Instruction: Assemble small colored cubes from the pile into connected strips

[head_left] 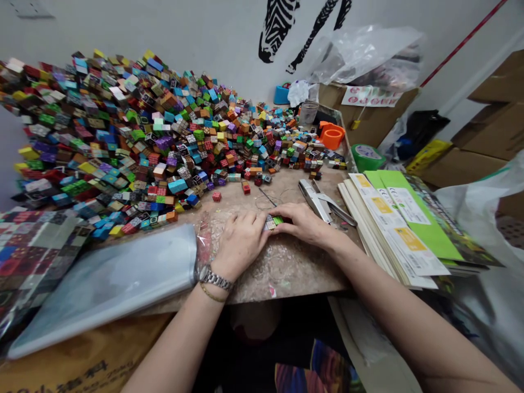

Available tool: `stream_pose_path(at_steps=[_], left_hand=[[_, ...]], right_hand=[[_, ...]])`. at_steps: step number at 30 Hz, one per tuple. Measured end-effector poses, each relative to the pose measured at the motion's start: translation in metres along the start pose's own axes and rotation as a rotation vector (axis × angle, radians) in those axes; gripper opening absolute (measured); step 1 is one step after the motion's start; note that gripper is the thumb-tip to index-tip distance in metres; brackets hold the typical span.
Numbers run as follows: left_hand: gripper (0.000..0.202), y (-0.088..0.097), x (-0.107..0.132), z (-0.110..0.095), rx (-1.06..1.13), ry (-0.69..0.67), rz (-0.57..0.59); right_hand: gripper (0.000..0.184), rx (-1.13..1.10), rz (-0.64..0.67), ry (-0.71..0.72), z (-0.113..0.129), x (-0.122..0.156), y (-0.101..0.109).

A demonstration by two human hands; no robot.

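Note:
Near the front of the worktable (286, 267), my left hand (239, 243) and my right hand (305, 221) meet fingertip to fingertip. Between them sit small printed cubes (273, 221), grey-white and bright green, pinched from both sides and partly covered by my fingers. A watch and a thin bracelet circle my left wrist. Just behind my fingers, a thin dark tool (267, 196) lies on the tabletop. A metal stapler (317, 202) rests close to my right hand. One loose red cube (216, 196) lies beyond my left hand.
A tall heap of colourful cubes (164, 142) leans against the wall. Clear plastic bags (123, 273) lie at left, beside a full bag of cubes (36, 251). At right are stacked cards (385, 234), a green tape roll (367, 158) and an orange holder (331, 135).

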State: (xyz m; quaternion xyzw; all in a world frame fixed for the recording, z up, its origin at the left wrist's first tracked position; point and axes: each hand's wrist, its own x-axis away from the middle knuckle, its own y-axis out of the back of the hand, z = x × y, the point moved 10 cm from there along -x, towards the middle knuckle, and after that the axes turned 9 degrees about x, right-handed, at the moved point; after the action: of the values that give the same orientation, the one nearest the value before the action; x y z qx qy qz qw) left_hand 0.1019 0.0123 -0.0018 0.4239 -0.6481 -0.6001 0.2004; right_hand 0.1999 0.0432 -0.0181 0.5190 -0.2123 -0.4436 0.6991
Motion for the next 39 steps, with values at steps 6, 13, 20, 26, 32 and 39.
stream_pose_path(at_steps=[6, 13, 20, 26, 32, 39], left_hand=[[0.036, 0.000, 0.001, 0.001, -0.002, 0.006, -0.002], [0.034, 0.001, 0.001, 0.001, 0.002, 0.004, -0.035], [0.035, 0.001, 0.002, 0.000, 0.003, 0.001, -0.038], [0.034, 0.002, 0.002, -0.001, -0.010, 0.008, -0.022], [0.033, 0.002, 0.002, 0.001, 0.002, 0.005, -0.046], [0.033, 0.004, 0.003, 0.001, 0.008, 0.016, -0.065]], right_hand=[[0.045, -0.007, -0.047, 0.015, -0.002, 0.003, -0.001], [0.036, 0.011, -0.090, -0.030, -0.004, 0.015, 0.011], [0.016, -0.015, -0.130, -0.004, -0.003, 0.018, 0.008], [0.015, -0.045, -0.148, -0.010, -0.008, 0.017, 0.004], [0.017, 0.024, -0.103, 0.003, -0.002, 0.017, 0.008], [0.036, -0.017, -0.106, -0.097, -0.020, 0.011, 0.034]])
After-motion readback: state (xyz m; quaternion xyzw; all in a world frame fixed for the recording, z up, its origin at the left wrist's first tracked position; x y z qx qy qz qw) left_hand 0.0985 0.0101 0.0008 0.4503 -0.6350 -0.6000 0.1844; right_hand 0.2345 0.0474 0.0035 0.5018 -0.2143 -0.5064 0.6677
